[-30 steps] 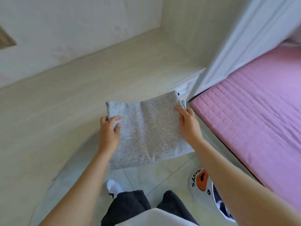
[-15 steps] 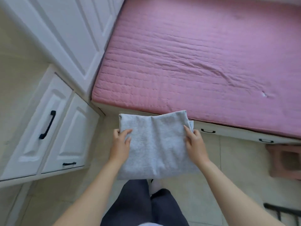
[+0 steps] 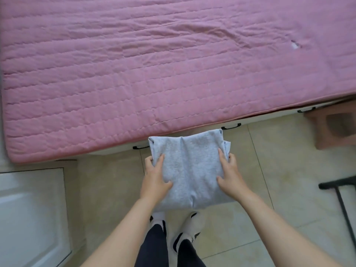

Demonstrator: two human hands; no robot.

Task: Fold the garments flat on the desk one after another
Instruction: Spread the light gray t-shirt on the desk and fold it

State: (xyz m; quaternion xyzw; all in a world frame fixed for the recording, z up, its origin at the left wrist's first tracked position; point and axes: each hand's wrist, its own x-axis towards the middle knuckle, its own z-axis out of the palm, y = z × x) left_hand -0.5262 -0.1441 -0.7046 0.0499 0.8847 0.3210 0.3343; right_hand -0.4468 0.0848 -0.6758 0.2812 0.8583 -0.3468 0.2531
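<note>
Gripping folded grey garment (image 3: 189, 166) by its two side edges: left hand (image 3: 155, 176) on one, right hand (image 3: 230, 175) opposite, digits curled onto top face and pinching cloth; undersides hidden. Carried in air above floor tiles (image 3: 269, 170), resting on nothing. Long axis running straight away between the grips, rounded fold nearest the body. Pink mattress (image 3: 173, 74) directly ahead of both grips, just beyond bundle's far edge; neither hand nearer. Desk not in view. Judged: forward set-down, level, both hands together.
</note>
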